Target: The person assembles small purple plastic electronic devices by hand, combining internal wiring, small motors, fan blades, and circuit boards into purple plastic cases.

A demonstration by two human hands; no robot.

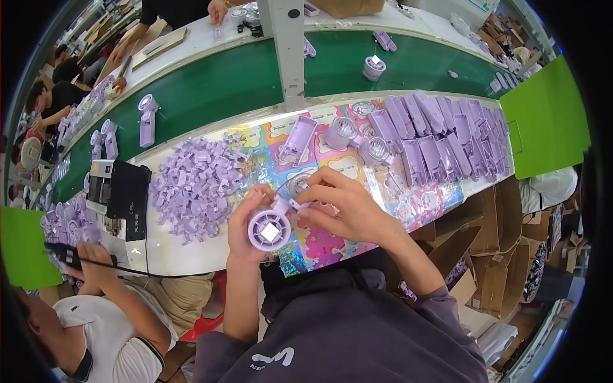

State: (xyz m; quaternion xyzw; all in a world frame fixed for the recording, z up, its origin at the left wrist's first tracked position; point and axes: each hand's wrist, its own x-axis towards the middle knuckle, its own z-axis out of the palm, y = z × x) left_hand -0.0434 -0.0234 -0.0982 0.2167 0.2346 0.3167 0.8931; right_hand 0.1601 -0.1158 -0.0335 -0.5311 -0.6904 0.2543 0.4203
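My left hand is closed round a lilac fan head, a round grille with a white square at its centre. The fan's short neck points up and to the right, and a thin dark wire rises near it. Beside the neck, my right hand pinches a small lilac plastic piece between thumb and fingers. Just behind my hands another round part lies on the colourful printed sheet, partly hidden by my fingers.
A heap of small lilac pieces lies left of my hands. Stacked lilac handle shells fill the right side, near two round fan heads. Beyond runs a green conveyor belt behind a metal post. A co-worker sits at left.
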